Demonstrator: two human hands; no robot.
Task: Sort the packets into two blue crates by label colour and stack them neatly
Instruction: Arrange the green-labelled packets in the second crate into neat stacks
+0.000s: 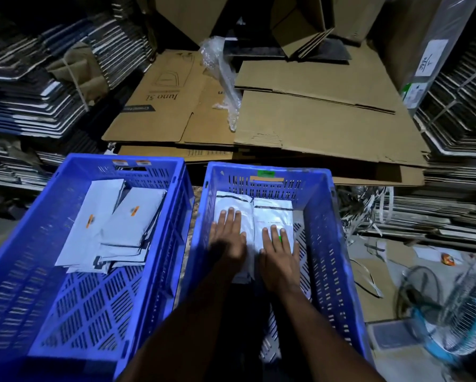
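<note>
Both your hands are inside the right blue crate (pixel 325 216), palms down, fingers spread flat, gripping nothing. Your left hand (pixel 228 238) presses the left white packet (pixel 231 201); your right hand (pixel 279 257) presses the right white packet (pixel 272 213). A speck of green shows between the right hand's fingers, likely that packet's label, mostly hidden. The left hand is motion-blurred, so its exact contact is hard to read.

Key relation: the two packets lie side by side, touching along their inner edges, long axes running away from you toward the crate's far wall. They sit directly under and just ahead of your fingertips, so each hand is already on its own packet, neither nearer than the other. Bare crate floor shows to the right of the right packet.

The left blue crate (pixel 74 172) holds the orange-label packets (pixel 115 224), fanned and overlapping, skewed off the crate's axis, piled in its far half. That pile lies to your left, across both crate walls, so your left hand is the nearer one.

Judgement: green stack is being squared off now; sorting looks close to done, no loose packets visible outside the crates. The orange pile likely needs straightening next. Flattened cardboard (pixel 314 119) lies beyond both crates.
</note>
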